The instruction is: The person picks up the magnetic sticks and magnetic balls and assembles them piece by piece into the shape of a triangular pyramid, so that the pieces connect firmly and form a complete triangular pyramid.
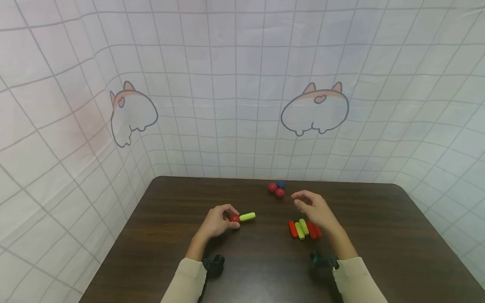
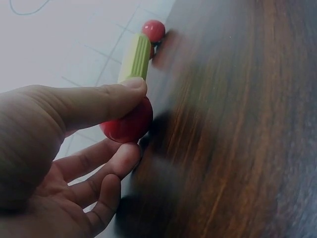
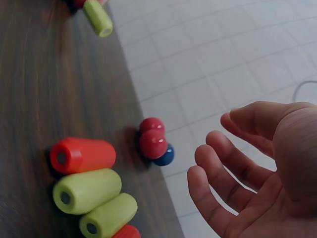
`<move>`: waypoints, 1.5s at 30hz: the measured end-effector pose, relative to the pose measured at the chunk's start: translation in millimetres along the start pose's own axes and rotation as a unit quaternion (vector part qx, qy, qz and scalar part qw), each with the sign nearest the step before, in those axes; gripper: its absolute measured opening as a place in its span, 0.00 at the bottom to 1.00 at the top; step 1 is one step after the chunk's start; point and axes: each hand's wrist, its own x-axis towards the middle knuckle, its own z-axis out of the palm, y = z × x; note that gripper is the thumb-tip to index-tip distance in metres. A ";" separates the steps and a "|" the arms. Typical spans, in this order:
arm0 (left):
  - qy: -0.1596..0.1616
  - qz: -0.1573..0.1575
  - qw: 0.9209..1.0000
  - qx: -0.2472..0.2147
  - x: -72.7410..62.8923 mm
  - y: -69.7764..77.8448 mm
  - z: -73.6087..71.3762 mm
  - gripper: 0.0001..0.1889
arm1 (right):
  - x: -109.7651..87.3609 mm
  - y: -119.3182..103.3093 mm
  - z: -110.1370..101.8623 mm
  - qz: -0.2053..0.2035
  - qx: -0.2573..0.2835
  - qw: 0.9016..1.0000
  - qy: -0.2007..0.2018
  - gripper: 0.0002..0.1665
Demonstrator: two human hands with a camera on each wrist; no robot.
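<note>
My left hand (image 1: 219, 220) pinches a red ball (image 2: 130, 123) between thumb and fingers. A yellow-green ribbed rod (image 1: 247, 216) extends from the ball, pointing right and slightly away from me; whether they are joined or only touching, I cannot tell. Above the table on the right, my right hand (image 1: 313, 207) holds nothing, its fingers loosely bent and apart. Nearest to it are two red balls (image 3: 153, 144) and a blue ball (image 1: 281, 184), grouped close together. Below it lies a row of short red rods (image 1: 293, 229) and yellow-green rods (image 3: 87, 191) with holes in their ends.
Everything lies on a dark wood-grain table (image 1: 261, 269). White gridded cloth (image 1: 235, 105) with cartoon animal drawings hangs behind its far edge and along the sides. A dark wrist device (image 1: 214, 265) is strapped to each forearm.
</note>
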 end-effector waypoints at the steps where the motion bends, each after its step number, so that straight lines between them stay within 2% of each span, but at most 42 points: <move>1: -0.001 0.001 1.000 0.000 -0.1 -0.3 -0.1 0.14 | 4.8 0.8 0.0 -0.001 -0.003 1.000 -0.002 0.14; 11: 0.001 -0.002 1.000 -0.001 -0.8 -0.9 -1.3 0.15 | 48.9 11.1 3.9 0.003 -0.021 0.998 -0.053 0.19; 18: -0.004 0.003 1.000 0.001 -0.5 -2.7 -0.4 0.15 | 69.2 18.2 9.7 0.003 -0.045 0.996 -0.081 0.21; 24: -0.002 0.001 1.000 0.004 0.0 -4.5 -0.2 0.15 | 77.5 18.6 15.5 0.014 -0.061 0.993 -0.097 0.21; 32: -0.005 0.007 1.000 -0.001 1.0 -5.0 -0.7 0.15 | 85.4 21.0 23.4 0.015 -0.072 0.993 -0.096 0.20; 39: -0.006 0.003 1.000 -0.004 1.3 -3.9 0.2 0.15 | 86.4 23.5 26.3 0.009 -0.105 0.990 -0.092 0.19; 45: -0.004 0.004 1.000 -0.002 1.4 -5.6 -0.5 0.15 | 87.4 23.8 27.8 0.013 -0.105 0.990 -0.098 0.17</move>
